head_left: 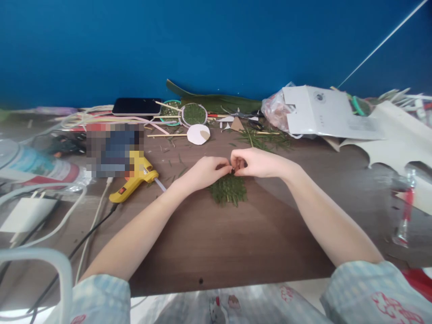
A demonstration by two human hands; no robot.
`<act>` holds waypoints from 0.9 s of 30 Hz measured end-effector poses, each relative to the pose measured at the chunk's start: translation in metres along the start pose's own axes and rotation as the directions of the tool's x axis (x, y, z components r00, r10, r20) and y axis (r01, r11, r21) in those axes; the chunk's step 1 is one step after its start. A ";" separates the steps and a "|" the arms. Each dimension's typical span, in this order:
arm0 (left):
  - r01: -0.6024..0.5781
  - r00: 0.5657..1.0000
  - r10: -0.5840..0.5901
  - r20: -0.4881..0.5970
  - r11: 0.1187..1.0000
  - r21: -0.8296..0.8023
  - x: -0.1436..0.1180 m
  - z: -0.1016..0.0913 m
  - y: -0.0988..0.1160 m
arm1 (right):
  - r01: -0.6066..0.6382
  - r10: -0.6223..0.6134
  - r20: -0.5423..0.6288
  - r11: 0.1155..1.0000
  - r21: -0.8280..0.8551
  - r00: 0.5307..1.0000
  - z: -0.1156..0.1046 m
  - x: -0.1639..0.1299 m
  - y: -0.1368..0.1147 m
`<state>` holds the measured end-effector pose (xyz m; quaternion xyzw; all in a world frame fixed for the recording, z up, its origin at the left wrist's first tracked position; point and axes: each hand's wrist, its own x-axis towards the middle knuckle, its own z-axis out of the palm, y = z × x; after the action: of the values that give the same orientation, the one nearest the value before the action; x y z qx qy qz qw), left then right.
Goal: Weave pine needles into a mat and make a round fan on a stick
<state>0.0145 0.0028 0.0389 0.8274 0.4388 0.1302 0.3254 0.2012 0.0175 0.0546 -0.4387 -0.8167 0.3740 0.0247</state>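
A small mat of green leaf strips [228, 191], woven-looking and ragged along its lower edge, lies on the brown table. At its upper edge my left hand [209, 172] is closed, thumb and index finger pinched together. My right hand [251, 163] meets it there, fingers curled in a pinch, the fingertips of both hands nearly touching. Both pinches appear to be on the mat's top edge, which the fingers partly hide. Beyond my hands lie loose green leaf bits [266, 140] and a round white card [198, 134] on a stick.
A yellow glue gun [137, 177] with its cord lies left, near a plastic bottle [37, 164] and a white charger [29, 213]. Along the blue wall are a phone [137, 106], a green-filled round hoop [193, 114], scissors [254, 122] and a white box [320, 112].
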 end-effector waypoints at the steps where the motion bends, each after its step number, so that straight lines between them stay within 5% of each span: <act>1: -0.010 1.000 0.010 0.005 1.000 -0.008 0.000 0.000 0.000 | -0.003 0.003 0.008 1.000 0.031 1.000 0.000 0.000 0.001; 10: 0.016 1.000 -0.015 0.025 0.999 -0.028 -0.002 -0.002 0.003 | -0.073 0.068 0.042 0.988 0.138 0.997 -0.008 -0.004 -0.001; 27: 0.028 0.999 -0.022 0.041 0.987 -0.159 -0.001 -0.001 0.002 | -0.123 0.116 -0.059 0.982 -0.140 0.991 -0.004 0.001 0.006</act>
<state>0.0145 0.0014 0.0406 0.7956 0.4307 0.1448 0.4007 0.2063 0.0228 0.0533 -0.4970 -0.8127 0.3041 -0.0088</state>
